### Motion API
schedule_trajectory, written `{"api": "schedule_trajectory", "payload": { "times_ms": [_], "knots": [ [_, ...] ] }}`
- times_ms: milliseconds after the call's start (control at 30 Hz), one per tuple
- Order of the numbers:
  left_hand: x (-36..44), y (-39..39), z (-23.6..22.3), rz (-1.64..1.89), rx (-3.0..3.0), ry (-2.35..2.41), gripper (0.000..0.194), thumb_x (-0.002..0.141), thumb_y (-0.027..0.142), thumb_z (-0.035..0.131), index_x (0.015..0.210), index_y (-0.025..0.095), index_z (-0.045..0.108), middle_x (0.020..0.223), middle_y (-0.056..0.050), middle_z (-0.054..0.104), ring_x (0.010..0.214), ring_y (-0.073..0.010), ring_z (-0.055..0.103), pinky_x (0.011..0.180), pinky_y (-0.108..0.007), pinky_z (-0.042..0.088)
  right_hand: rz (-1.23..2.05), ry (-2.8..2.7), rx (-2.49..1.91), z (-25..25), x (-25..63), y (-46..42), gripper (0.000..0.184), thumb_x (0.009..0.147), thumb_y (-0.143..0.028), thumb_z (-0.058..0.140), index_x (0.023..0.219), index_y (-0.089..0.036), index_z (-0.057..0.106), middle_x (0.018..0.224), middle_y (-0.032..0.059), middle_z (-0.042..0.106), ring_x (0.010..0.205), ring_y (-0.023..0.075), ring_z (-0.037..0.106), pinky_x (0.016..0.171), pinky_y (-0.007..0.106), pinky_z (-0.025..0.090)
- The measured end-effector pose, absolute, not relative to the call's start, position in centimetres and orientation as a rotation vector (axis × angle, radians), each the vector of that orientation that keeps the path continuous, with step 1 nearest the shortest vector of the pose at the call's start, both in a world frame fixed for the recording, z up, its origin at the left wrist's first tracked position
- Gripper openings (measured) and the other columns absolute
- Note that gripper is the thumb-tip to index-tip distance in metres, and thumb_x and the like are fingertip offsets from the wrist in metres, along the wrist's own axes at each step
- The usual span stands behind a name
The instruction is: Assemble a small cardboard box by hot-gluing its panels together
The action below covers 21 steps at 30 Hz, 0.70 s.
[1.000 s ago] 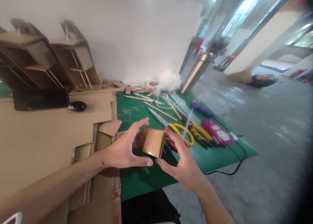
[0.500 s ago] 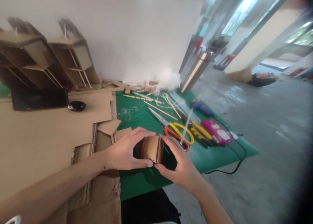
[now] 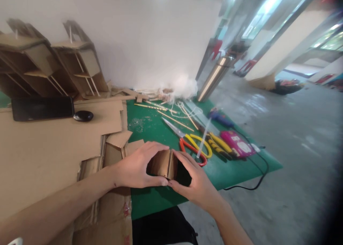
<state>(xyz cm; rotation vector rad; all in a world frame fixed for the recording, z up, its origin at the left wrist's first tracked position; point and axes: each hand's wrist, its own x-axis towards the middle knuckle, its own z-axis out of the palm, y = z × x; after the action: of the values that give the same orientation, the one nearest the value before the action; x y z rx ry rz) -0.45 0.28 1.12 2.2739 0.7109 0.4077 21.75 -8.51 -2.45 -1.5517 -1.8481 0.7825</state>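
Between my two hands is a small folded cardboard piece point(image 3: 162, 165), its edges meeting in a ridge near its right side. My left hand point(image 3: 140, 164) grips it from the left, thumb at the near edge and fingers along the far edge. From the right, my right hand point(image 3: 197, 175) holds it the same way, fingertips close to those of the left. The piece is held low over the green tabletop point(image 3: 150, 202). Just beyond my right fingers lie scissors point(image 3: 191, 141) with red and yellow handles.
Right of the scissors are yellow-black pliers point(image 3: 219, 145), a glue stick point(image 3: 205, 136), a pink box point(image 3: 237, 144) and a blue glue gun point(image 3: 221, 117). A metal flask point(image 3: 215, 79) stands behind. Cardboard sheets point(image 3: 61, 141) cover the left, with a phone point(image 3: 43, 108) and mouse point(image 3: 83, 115).
The cardboard piece has turned slightly between my hands, its ridge shifting a little left. My right hand has moved slightly left with it.
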Motion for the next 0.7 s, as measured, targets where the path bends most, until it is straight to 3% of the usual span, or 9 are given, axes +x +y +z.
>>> {"api": "schedule_trajectory", "payload": {
  "times_ms": [400, 700],
  "knots": [
    [0.25, 0.6, 0.73, 0.36, 2.227, 0.748, 0.091, 0.066, 0.062, 0.083, 0.143, 0.026, 0.049, 0.134, -0.012, 0.058, 0.122, -0.0348, 0.054, 0.105, -0.052, 0.046, 0.694, -1.929, -1.517, -2.89, 21.82, -8.18, 0.072, 0.086, -0.048, 0.068, 0.148, -0.017, 0.048, 0.146, 0.0169, 0.053, 0.137, 0.0343, 0.049, 0.111, 0.052, 0.045],
    [0.28, 0.49, 1.05, 0.385, 2.255, 0.746, 0.085, 0.066, 0.055, 0.086, 0.138, 0.026, 0.053, 0.131, -0.01, 0.061, 0.119, -0.0333, 0.055, 0.104, -0.05, 0.047, 0.675, -1.961, -1.509, -2.93, 21.83, -8.29, 0.072, 0.088, -0.048, 0.068, 0.151, -0.02, 0.046, 0.147, 0.0148, 0.051, 0.136, 0.0328, 0.048, 0.112, 0.049, 0.045]
  ]
}}
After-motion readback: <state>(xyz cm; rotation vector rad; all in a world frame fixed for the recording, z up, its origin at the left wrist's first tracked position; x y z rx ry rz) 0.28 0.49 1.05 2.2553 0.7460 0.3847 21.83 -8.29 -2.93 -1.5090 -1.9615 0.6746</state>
